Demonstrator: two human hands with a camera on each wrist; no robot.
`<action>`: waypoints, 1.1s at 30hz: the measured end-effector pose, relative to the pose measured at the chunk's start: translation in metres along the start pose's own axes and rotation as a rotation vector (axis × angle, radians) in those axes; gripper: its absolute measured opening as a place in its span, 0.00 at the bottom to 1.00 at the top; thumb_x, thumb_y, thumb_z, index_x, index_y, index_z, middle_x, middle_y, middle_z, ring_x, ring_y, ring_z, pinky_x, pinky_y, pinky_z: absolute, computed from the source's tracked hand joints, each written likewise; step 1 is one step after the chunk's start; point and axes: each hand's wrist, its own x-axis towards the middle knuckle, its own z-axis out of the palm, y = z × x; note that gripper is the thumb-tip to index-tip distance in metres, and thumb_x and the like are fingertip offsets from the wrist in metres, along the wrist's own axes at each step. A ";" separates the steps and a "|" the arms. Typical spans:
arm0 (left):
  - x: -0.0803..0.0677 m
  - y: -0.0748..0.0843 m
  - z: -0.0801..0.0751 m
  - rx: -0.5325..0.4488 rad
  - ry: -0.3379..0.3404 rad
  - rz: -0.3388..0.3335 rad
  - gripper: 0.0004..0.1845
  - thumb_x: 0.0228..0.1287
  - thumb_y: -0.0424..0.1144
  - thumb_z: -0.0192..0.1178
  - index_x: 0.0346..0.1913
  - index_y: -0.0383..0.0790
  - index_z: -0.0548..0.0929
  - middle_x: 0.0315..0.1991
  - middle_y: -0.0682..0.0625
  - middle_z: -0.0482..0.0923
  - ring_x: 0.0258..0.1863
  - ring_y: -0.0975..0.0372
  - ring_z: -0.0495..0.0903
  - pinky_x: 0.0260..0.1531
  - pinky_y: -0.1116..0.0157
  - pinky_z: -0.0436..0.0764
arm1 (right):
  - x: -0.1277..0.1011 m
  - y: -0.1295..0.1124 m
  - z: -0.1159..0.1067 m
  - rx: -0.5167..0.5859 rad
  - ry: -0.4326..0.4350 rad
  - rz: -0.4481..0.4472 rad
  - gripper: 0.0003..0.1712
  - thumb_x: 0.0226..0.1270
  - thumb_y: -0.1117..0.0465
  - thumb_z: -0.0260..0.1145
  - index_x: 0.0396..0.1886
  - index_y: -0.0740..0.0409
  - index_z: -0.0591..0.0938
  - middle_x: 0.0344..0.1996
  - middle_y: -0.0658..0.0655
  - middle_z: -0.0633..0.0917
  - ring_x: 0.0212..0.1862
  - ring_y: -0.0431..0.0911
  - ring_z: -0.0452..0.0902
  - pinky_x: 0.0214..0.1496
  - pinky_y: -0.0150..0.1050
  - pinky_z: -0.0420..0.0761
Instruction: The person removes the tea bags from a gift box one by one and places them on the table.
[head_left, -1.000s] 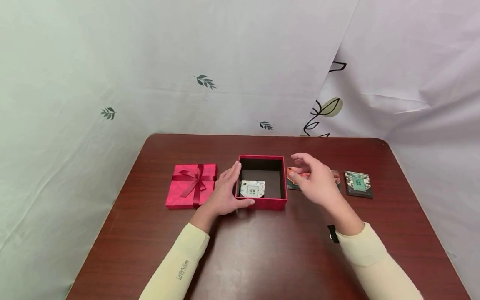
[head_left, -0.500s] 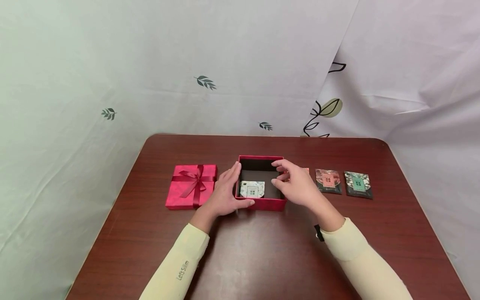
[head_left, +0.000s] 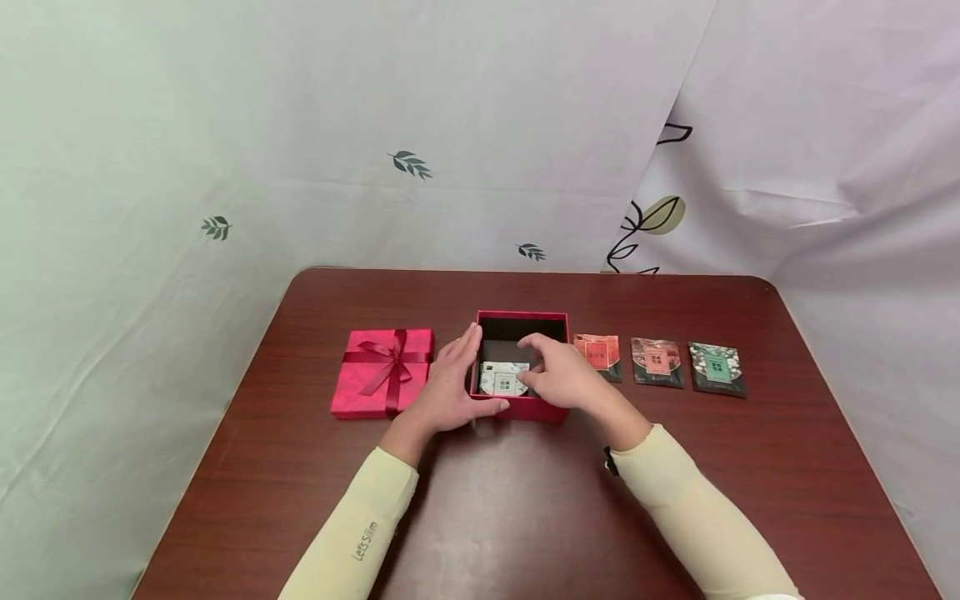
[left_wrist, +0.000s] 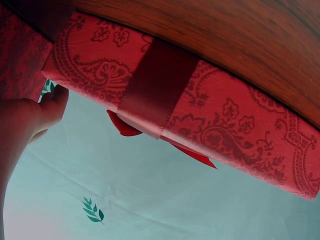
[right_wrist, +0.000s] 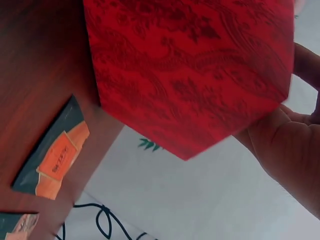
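Note:
A red patterned box (head_left: 528, 409) with a dark inside stands open-topped mid-table. My left hand (head_left: 447, 388) rests at its near left corner, fingers straight along the left wall and thumb along the front. Inside, at the near left, lies a white floral sachet (head_left: 498, 376) with a pale label. My right hand (head_left: 568, 377) reaches over the box's right wall, thumb at the sachet's right edge and index finger apart above it; the other fingertips are hidden. In the right wrist view the box wall (right_wrist: 190, 75) covers most of the fingers.
Left of the box lies the red lid (head_left: 372, 393) with its ribbon bow. To the right, an orange sachet (head_left: 597, 356), a reddish sachet (head_left: 657, 362) and a green-labelled sachet (head_left: 717, 368) lie in a row. Fabric (head_left: 315, 133) hangs behind the table.
My right hand has moved left from above the orange and reddish sachets, across the right wall and into the box, uncovering those sachets. My left hand has stayed at the corner.

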 end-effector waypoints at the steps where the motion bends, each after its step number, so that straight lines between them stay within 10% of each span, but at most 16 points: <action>1: 0.000 0.000 0.000 0.001 0.000 0.002 0.64 0.47 0.62 0.75 0.81 0.49 0.46 0.80 0.58 0.41 0.74 0.52 0.49 0.65 0.40 0.58 | 0.002 0.000 0.001 -0.011 -0.008 0.001 0.29 0.66 0.59 0.70 0.65 0.60 0.75 0.49 0.62 0.83 0.47 0.52 0.79 0.49 0.50 0.81; 33: 0.001 -0.001 0.001 -0.002 0.021 0.029 0.63 0.48 0.60 0.75 0.81 0.45 0.49 0.80 0.55 0.43 0.73 0.50 0.51 0.65 0.40 0.58 | 0.028 -0.009 0.023 -0.161 -0.149 0.162 0.38 0.58 0.55 0.76 0.66 0.61 0.73 0.53 0.60 0.81 0.48 0.52 0.77 0.55 0.54 0.77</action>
